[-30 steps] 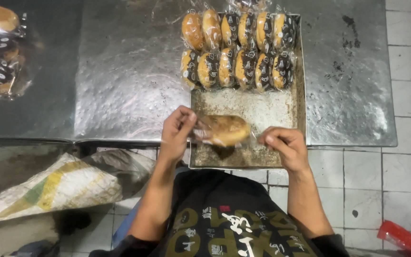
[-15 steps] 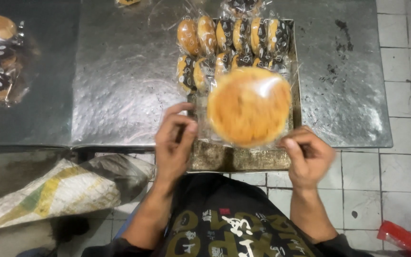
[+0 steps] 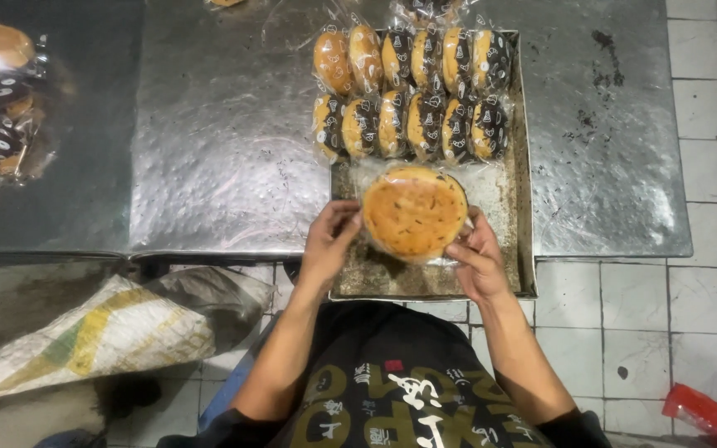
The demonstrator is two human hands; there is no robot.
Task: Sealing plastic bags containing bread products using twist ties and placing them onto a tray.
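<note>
- Seen from above: the left hand and right hand grasp 1 round golden bun in clear wrap, held flat over a metal tray on a steel desk.
- 2 rows of wrapped buns already fill the tray's far end.
- The near half remains unfilled.

The round bun has a matt, browned crust under thin glossy clear plastic wrap. The baking tray is dull, worn metal with a rough, crumb-speckled floor. The table is dimpled, shiny sheet metal. The floor tiles look smooth, glazed and stained.
</note>
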